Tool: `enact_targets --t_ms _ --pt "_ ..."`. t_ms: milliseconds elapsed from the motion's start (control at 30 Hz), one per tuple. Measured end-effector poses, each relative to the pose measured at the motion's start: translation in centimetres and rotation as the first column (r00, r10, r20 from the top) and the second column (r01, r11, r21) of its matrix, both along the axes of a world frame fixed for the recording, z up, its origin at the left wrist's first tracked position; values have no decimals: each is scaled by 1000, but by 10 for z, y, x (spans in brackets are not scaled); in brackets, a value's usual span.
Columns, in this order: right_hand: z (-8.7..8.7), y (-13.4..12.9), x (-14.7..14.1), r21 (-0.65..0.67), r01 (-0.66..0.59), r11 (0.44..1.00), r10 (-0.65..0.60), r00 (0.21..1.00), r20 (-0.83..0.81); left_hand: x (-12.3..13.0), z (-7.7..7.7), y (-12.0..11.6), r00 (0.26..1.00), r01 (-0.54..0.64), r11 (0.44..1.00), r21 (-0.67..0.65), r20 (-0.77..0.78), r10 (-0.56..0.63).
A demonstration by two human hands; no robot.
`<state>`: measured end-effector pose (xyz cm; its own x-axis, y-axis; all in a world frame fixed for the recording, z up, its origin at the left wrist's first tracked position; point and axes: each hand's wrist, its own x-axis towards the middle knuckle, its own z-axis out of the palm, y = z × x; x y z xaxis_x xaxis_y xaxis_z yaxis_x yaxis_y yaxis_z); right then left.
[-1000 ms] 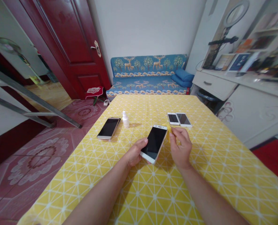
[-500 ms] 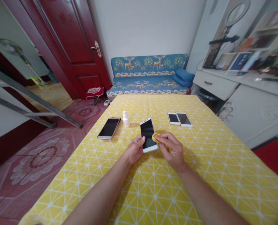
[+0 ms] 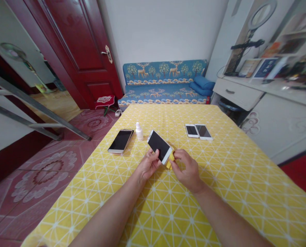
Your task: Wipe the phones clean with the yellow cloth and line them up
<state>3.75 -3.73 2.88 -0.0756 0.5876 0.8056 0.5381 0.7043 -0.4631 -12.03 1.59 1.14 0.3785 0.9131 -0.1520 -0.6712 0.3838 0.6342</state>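
A white phone with a dark screen is held tilted above the table by my left hand, its thumb on the screen side. My right hand pinches a yellow cloth against the phone's lower right end. Left of the phone stands a small white bottle. Farther left lies a dark-screened phone, seemingly on top of another one. A small white phone and a larger white phone lie side by side at the right.
The table has a yellow patterned cloth. Beyond its far edge is a blue sofa. A white cabinet stands at the right. On the left are a red stool and a metal frame.
The held phone has turned, its top swinging left and its bottom right. The yellow cloth and my right hand have moved from its right side to its lower end.
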Motion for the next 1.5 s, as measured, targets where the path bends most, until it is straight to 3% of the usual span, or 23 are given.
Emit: enact_targets --t_ms 133,233,300,367,433,533,600,800,933,1000,1133,1233,1367,1500 --pt "2 -2 0 -29 -86 996 90 984 153 -1 -2 1 1000 -15 1000 -12 3 15" --pt "0 -3 1 -132 -131 983 161 954 252 -3 -1 1 1000 -5 1000 18 -20 6" --pt "-3 0 5 -216 -97 972 156 947 280 -3 2 0 1000 -4 999 50 -7 4" --pt "-6 4 10 -288 1 958 60 977 203 -3 5 -1 1000 9 996 86 6 -10" --pt "-8 8 15 -357 71 931 -72 997 10 -2 8 -2 999 38 992 124 10 -39" --pt "-5 7 15 -369 20 929 -134 949 -285 0 11 -5 997 68 986 154 20 -72" --pt "-1 2 10 -316 -42 948 -70 940 -333 1 12 -6 997 73 985 154 28 -78" --pt "5 -9 -15 -167 -236 957 220 970 -106 -2 10 -5 996 86 988 129 -11 -86" --pt "0 -8 -22 -144 -318 937 318 948 -22 0 4 -4 992 45 996 72 -121 -36" --pt "-3 -7 -23 -145 -318 937 325 945 27 2 3 -7 989 70 997 20 -135 -67" --pt "-7 -6 -27 -84 -265 961 274 953 130 6 5 -13 974 219 975 -48 -53 -221" --pt "-8 -2 -26 -44 -185 982 189 972 138 7 9 -16 962 268 963 -42 -40 -269" --pt "-8 5 -16 -12 -47 999 48 995 89 9 8 -20 963 256 967 -13 -89 -256" --pt "-5 13 -2 -10 106 994 -106 994 -13 9 5 -23 914 361 932 35 -211 -346"
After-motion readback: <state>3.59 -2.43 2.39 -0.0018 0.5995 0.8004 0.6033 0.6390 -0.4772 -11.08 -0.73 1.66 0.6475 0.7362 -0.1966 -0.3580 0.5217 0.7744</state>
